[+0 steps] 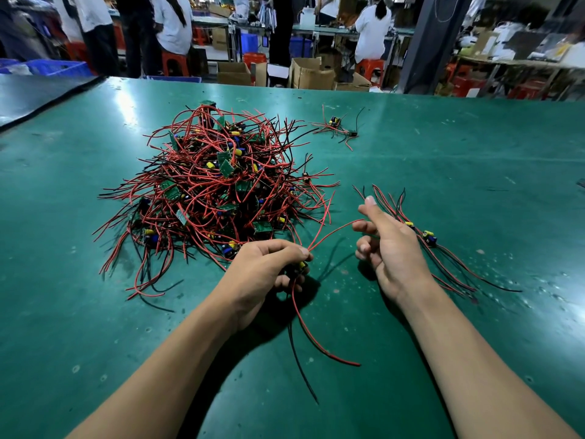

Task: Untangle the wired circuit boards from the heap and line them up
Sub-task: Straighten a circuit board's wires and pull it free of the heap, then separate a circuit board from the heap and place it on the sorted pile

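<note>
A wired circuit board (pixel 301 266) was gripped in the left hand (pixel 269 267) at five o'clock of the heap (pixel 215 191). One red wire (pixel 335 228) was stretched toward two o'clock to the thumb of the half-curled right hand (pixel 391 248); whether it was pinched could not be told. Freed boards (pixel 428 237) were laid at three o'clock of that hand.

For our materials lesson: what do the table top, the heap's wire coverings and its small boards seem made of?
Table top: probably rubber or vinyl mat, dark green, semi-gloss; glare streaks and scuffs show. Wire coverings: flexible plastic, smooth red and black; they curve loosely. Boards: rigid green laminate, likely fibreglass; flat, straight-edged.
</note>
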Motion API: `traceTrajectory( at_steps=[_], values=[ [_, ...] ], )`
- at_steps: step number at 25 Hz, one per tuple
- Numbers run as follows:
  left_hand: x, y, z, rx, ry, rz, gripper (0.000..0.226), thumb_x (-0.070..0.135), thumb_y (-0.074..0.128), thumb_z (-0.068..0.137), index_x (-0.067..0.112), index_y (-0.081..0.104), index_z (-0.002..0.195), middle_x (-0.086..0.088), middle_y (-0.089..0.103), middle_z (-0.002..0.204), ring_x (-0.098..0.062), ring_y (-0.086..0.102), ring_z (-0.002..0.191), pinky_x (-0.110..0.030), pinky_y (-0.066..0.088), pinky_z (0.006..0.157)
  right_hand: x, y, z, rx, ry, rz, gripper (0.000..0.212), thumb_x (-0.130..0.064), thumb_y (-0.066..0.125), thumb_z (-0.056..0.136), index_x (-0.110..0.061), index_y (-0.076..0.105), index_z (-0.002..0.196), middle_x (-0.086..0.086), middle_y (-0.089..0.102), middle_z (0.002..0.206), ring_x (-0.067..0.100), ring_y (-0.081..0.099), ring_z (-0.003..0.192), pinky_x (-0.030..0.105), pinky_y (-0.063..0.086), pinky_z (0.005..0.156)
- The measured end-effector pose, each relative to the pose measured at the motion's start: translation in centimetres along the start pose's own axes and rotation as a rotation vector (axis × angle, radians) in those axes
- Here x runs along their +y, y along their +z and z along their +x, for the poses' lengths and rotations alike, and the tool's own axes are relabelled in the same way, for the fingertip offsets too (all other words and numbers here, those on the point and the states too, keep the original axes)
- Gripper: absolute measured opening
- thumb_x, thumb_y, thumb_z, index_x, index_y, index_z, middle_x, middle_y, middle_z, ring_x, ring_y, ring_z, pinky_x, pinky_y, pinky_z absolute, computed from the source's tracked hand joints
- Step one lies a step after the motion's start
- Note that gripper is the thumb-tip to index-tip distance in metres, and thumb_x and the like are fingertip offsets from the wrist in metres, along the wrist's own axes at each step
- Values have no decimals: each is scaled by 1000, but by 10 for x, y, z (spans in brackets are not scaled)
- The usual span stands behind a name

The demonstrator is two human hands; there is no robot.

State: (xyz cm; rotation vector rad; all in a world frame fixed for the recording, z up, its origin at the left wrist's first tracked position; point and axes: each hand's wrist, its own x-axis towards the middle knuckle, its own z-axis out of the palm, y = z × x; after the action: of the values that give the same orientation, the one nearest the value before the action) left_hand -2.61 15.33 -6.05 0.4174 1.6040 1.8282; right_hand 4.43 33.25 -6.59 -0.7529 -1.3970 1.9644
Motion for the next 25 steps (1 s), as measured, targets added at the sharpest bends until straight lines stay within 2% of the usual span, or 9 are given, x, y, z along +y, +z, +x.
traceTrajectory(
  at_steps=[3,6,11,13,16,19,21,23,25],
  values=[
    [0,-1,0,-19,-3,-13,19,10,65,89,-8,71,92,-8,65,70,-17,60,57,-22,52,51,2,0,3,46,-19,-13,22,-37,58,100,-17,64,95,1,60,74,8,40,39,20,33,40],
    [3,-2,-3,-105,-35,-47,21,19,64,89,1,74,94,-10,71,81,-17,64,65,-20,52,57,6,-2,6,96,-54,-83,17,-29,49,104,-17,61,107,0,61,73,8,41,36,19,31,38],
    [11,-3,-10,-244,-44,-131,23,13,72,72,10,78,94,-15,75,96,-19,70,78,-22,57,62,11,-4,5,37,-140,-233,18,-13,49,102,-19,58,116,-1,65,73,11,43,39,20,31,38],
    [15,-4,-12,-267,-29,-164,27,13,74,70,14,78,97,-12,75,98,-16,71,80,-22,56,64,9,-5,1,-55,-146,-241,18,-12,59,98,-17,60,116,0,65,74,10,42,41,20,32,39],
    [17,-6,-11,-243,10,-254,27,11,72,70,15,78,96,-11,75,97,-18,71,80,-23,57,64,7,-3,-11,-328,-150,-342,22,-23,79,82,-15,71,102,3,65,75,7,45,46,18,35,42],
    [17,-9,-8,-177,39,-332,28,9,70,70,12,77,97,-11,74,97,-17,70,77,-24,58,63,7,4,-23,-566,-141,-409,10,-23,80,78,-19,76,86,-6,70,72,-2,52,53,10,39,48],
    [17,-13,-6,-132,60,-336,30,12,72,69,14,75,99,-10,75,101,-15,70,81,-22,56,63,5,7,-26,-594,-125,-420,7,-22,82,78,-22,77,82,-7,70,72,0,53,56,11,39,50],
    [18,-15,-5,-97,78,-320,29,16,73,68,18,77,97,-7,75,103,-13,67,86,-20,52,62,4,9,-30,-586,-89,-419,16,-31,85,69,-24,77,81,-2,68,72,7,52,61,15,38,51],
    [18,-16,-5,-86,81,-306,28,18,75,69,22,78,97,-4,74,104,-12,63,87,-19,48,63,5,12,-33,-602,-59,-362,27,-37,90,64,-23,77,83,2,64,69,10,48,55,16,36,48]
  ],
)
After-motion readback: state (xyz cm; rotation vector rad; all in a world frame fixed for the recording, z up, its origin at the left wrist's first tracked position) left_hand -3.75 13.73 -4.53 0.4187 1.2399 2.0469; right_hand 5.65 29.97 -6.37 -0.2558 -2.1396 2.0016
